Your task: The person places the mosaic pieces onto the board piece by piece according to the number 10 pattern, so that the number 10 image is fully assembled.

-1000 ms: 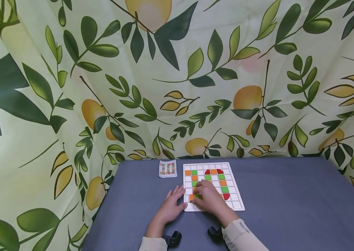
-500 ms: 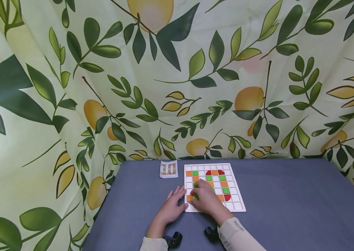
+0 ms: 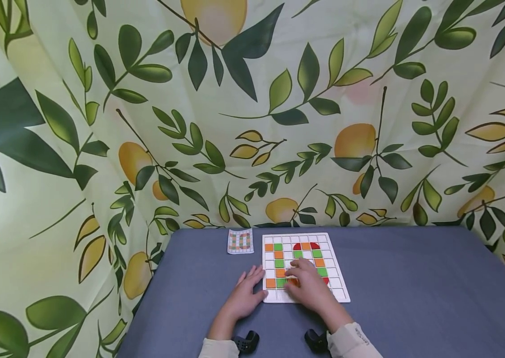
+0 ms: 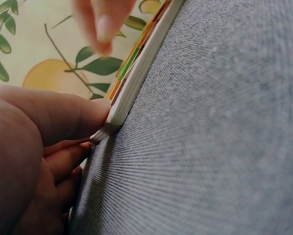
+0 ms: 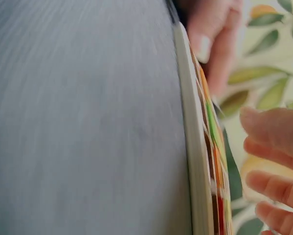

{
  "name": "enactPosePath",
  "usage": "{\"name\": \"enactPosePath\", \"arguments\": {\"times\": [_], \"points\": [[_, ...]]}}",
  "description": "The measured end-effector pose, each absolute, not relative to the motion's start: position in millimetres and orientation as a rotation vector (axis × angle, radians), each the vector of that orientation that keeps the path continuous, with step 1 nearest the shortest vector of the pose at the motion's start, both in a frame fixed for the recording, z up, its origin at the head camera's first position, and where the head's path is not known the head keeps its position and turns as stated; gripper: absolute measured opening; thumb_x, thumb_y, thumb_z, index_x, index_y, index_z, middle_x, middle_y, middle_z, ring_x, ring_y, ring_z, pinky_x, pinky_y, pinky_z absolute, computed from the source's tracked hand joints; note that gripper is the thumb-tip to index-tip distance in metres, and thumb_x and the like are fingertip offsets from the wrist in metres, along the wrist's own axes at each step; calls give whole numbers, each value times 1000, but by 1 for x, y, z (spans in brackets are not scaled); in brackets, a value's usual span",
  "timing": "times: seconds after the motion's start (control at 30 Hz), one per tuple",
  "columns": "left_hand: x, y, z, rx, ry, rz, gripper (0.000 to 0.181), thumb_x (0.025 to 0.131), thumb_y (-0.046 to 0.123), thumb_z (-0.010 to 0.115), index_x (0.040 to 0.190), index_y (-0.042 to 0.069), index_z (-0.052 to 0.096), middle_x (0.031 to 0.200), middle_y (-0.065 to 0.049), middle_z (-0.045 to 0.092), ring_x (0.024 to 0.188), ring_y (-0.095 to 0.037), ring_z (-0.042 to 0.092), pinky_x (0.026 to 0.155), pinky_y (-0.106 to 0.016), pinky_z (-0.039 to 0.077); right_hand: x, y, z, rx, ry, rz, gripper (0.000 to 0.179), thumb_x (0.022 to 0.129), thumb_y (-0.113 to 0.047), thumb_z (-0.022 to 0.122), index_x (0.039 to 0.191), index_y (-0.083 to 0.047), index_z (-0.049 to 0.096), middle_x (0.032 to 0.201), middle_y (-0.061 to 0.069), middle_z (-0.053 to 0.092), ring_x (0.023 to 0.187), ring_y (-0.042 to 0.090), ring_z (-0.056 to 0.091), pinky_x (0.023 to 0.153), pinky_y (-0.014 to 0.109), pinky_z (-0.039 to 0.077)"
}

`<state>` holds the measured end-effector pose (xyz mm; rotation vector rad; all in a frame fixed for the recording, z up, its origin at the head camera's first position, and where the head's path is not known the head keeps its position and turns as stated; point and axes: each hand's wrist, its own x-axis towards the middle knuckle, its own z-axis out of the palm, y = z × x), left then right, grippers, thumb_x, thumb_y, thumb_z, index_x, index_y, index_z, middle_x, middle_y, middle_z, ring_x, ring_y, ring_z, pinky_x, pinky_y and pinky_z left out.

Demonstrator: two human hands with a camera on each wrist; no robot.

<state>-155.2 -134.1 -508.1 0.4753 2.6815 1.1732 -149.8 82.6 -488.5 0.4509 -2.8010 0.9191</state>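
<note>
In the head view a white gridded board (image 3: 338,292) lies on the table, bearing orange tiles (image 3: 269,247), green tiles (image 3: 279,263) and rounded red tiles (image 3: 314,246). My left hand (image 3: 245,293) rests at its front left corner, fingers extended along the left side. The left wrist view shows that thumb (image 4: 78,115) touching the board's edge (image 4: 141,73). Over the front middle of the board hovers my right hand (image 3: 310,286), hiding some tiles. Its loosely bent fingers (image 5: 271,183) are spread and apart from the tiles in the right wrist view, with nothing between them.
A small card (image 3: 240,241) printed with a coloured grid lies behind and left of the board. The blue-grey table (image 3: 413,288) extends to both sides. A leaf-and-fruit patterned cloth (image 3: 252,124) hangs behind it. Both wrists wear black devices (image 3: 246,342).
My right hand has shifted right from the left columns, uncovering green and orange tiles there. The front left orange tile sits slightly further left than a second ago. My left hand stays put.
</note>
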Motion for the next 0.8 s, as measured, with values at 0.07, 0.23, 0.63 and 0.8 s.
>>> {"name": "enactPosePath", "arguments": {"times": [0.07, 0.23, 0.63, 0.8], "points": [[-154, -136, -508, 469, 2684, 1176, 58, 93, 21, 65, 145, 2, 48, 156, -8, 40, 150, -32, 24, 122, -56, 11, -145, 95, -488, 405, -2774, 949, 25, 81, -21, 80, 104, -10, 76, 127, 12, 61, 129, 35, 48, 110, 54, 40], [-153, -141, -509, 450, 2668, 1183, 58, 93, 21, 65, 145, 2, 47, 157, -7, 39, 150, -31, 23, 123, -55, 9, -129, 135, -489, 298, -2699, 950, 24, 81, -17, 79, 103, -7, 75, 126, 16, 61, 130, 40, 45, 106, 58, 40], [-151, -162, -504, 410, 2687, 1191, 64, 92, 31, 66, 147, 7, 45, 156, -9, 39, 149, -33, 27, 120, -59, 19, -115, 204, -485, 85, -2769, 884, 47, 86, -27, 75, 123, 1, 65, 134, 28, 53, 134, 53, 32, 105, 72, 29], [-141, -171, -492, 411, 2882, 1013, 77, 87, 41, 72, 148, 5, 44, 158, -13, 34, 149, -36, 24, 118, -64, 14, -118, 210, -491, 76, -2860, 781, 82, 81, -51, 75, 137, 4, 52, 144, 34, 39, 135, 58, 25, 103, 78, 22]]}}
